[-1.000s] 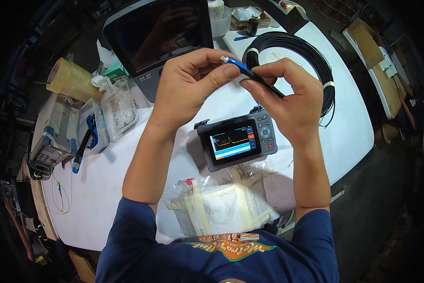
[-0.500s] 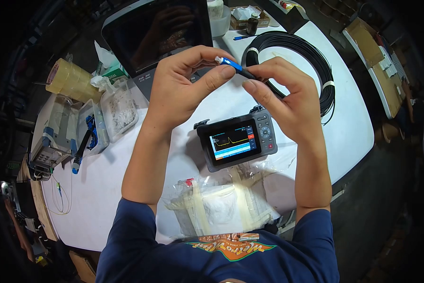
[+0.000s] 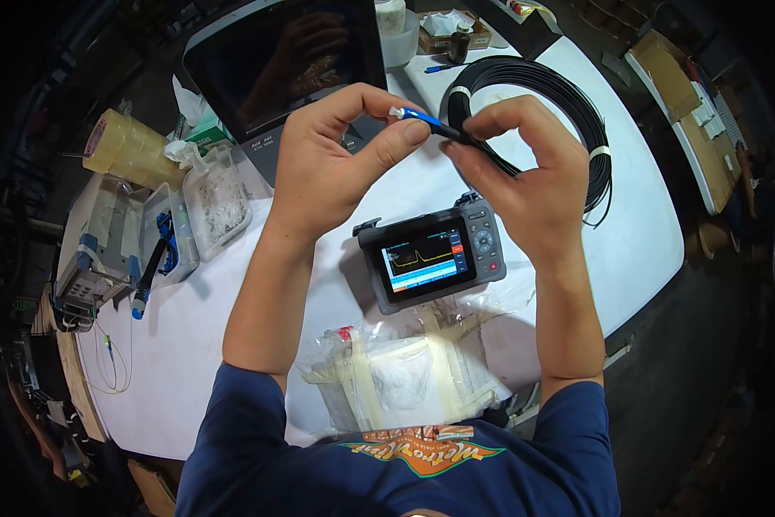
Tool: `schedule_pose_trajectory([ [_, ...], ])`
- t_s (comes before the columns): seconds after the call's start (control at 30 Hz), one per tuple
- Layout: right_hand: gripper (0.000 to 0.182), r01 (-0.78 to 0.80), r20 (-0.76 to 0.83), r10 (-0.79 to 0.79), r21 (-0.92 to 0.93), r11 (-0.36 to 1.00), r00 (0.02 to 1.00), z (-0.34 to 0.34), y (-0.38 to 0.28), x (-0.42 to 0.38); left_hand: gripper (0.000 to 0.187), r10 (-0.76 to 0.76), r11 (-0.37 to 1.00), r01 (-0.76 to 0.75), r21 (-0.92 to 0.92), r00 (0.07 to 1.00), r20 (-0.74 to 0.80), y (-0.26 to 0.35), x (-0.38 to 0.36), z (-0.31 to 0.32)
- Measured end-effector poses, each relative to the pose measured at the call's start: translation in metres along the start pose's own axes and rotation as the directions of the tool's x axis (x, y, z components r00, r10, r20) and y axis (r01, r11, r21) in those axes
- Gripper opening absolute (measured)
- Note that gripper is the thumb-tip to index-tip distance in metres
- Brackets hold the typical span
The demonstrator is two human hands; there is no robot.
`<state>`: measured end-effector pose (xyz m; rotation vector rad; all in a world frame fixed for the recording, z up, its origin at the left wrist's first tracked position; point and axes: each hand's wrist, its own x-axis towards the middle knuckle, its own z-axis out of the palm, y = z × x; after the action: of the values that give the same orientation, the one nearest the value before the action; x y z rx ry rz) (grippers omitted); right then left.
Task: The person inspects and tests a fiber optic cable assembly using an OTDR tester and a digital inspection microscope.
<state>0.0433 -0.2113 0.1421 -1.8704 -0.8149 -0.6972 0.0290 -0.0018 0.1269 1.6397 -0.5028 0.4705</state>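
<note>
Between the thumb and fingers of my left hand (image 3: 344,151) is a blue fiber optic connector (image 3: 419,118) with a whitish tip pointing left. My right hand (image 3: 525,164) pinches the black rear end of the same connector, where the cable joins it. Behind my right hand lies a coil of black cable (image 3: 590,112), bound with white ties. Below both hands a handheld tester (image 3: 431,258) rests on the table, its lit screen showing a yellow trace with a peak.
A dark monitor (image 3: 288,65) stands at the back left. Tape rolls (image 3: 129,148), a clear tub of white scraps (image 3: 218,202), a bin of blue connectors (image 3: 170,237) and a grey instrument (image 3: 99,246) line the left side. A taped plastic-covered pad (image 3: 405,379) lies nearest me.
My right hand's fingers have shifted and curled more tightly around the connector's black end. The connector has turned slightly in my left hand.
</note>
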Motion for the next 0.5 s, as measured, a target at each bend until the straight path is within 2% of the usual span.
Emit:
schedule_pose_trajectory([
  [0.07, 0.02, 0.052, 0.014, -0.052, -0.01, 0.999, 0.999, -0.0006, 0.0044, 0.0006, 0.024, 0.008, 1.0, -0.008, 0.005, 1.0, -0.003, 0.0014, -0.0001, -0.0025],
  [0.1, 0.022, 0.103, 0.029, -0.102, -0.019, 0.995, 0.994, -0.0009, 0.0061, 0.0006, 0.021, -0.047, 0.999, 0.047, -0.021, 0.999, 0.015, 0.0032, -0.0007, -0.0046],
  [0.13, 0.022, 0.102, 0.03, -0.102, -0.019, 0.995, 0.994, -0.0011, 0.006, -0.0003, 0.021, -0.101, 0.994, 0.103, -0.048, 0.994, 0.035, 0.0041, -0.0014, -0.006],
  [0.23, 0.025, 0.021, 0.088, -0.022, 0.012, 1.0, 0.996, -0.0016, 0.0032, -0.0005, 0.021, -0.102, 0.993, 0.104, -0.051, 0.994, 0.032, 0.0049, -0.0006, -0.0074],
  [0.33, 0.024, 0.089, 0.03, -0.089, 0.006, 0.996, 0.996, 0.002, 0.0033, 0.0018, 0.022, -0.034, 0.998, 0.034, -0.056, 0.999, -0.002, 0.0027, 0.0002, -0.0025],
  [0.5, 0.023, 0.188, -0.031, -0.189, -0.033, 0.982, 0.981, 0.0047, 0.0071, 0.0, 0.022, -0.02, 0.999, 0.02, -0.037, 1.0, 0.004, 0.0024, 0.0, -0.0006],
])
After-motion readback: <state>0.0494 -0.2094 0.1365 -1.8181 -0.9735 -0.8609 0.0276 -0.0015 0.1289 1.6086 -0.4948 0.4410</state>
